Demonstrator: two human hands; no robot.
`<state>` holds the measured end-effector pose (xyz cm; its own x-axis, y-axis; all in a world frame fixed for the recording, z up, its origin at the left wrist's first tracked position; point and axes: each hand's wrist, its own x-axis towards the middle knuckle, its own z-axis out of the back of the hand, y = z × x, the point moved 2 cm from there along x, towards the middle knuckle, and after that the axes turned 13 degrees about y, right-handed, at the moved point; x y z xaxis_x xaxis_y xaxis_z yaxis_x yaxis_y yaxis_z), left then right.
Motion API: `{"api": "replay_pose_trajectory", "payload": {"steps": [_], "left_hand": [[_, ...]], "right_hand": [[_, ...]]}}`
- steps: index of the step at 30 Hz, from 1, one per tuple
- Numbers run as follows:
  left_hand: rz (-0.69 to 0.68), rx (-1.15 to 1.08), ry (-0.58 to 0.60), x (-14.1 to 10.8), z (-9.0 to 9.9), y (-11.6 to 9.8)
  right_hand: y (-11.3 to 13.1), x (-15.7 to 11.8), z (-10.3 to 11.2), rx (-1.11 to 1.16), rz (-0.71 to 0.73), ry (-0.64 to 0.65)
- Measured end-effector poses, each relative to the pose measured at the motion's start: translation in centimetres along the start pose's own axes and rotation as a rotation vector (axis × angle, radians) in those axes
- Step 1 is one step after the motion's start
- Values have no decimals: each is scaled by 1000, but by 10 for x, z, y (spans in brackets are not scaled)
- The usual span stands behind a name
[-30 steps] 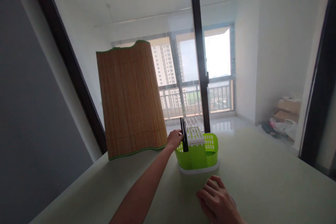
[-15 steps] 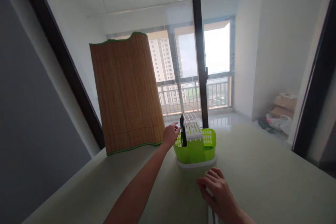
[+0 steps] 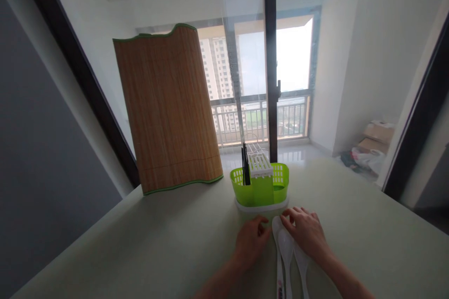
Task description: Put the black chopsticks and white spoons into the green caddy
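Note:
Several white long-handled spoons [image 3: 286,247] lie side by side on the pale table, handles toward me. My left hand [image 3: 249,242] is just left of the leftmost spoon's bowl, fingers bent with a gap to the thumb. My right hand [image 3: 307,231] rests over the right side of the spoons and hides the rightmost bowl. Its fingers are half bent and apart, with the tips by the leftmost bowl. Just beyond the hands stands a green utensil basket [image 3: 262,191] with a white base. Black chopsticks [image 3: 245,166] stand in its left compartment.
A white slotted rack [image 3: 260,164] sits on the basket's middle. At the left, a brown bamboo mat [image 3: 168,112] with green edging stands upright on the table [image 3: 175,233]. Behind is a dark-framed glass door [image 3: 271,56]. Cardboard boxes [image 3: 377,138] lie on the floor at right.
My left hand has come back from the chopsticks in the basket to beside the spoons. My right hand has shifted slightly forward and right, and the spoons now show.

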<state>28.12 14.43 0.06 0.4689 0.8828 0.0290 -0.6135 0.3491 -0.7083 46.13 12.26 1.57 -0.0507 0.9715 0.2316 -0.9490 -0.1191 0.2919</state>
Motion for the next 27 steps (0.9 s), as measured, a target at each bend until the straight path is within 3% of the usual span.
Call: {"api": "replay_pose_trajectory", "payload": {"steps": [4, 11, 16, 22, 27], "left_hand": [[86, 106, -11, 16, -4, -5], [108, 153, -3, 29, -3, -10], [106, 174, -68, 24, 31, -17], [-97, 303, -232, -3, 83, -51], [-217, 510, -248, -22, 91, -70]], "right_hand": [[1, -2, -10, -18, 64, 10], [7, -5, -18, -14, 142, -2], [18, -9, -9, 46, 177, 26], [28, -12, -8, 117, 326, -4], [35, -15, -6, 136, 393, -27]]}}
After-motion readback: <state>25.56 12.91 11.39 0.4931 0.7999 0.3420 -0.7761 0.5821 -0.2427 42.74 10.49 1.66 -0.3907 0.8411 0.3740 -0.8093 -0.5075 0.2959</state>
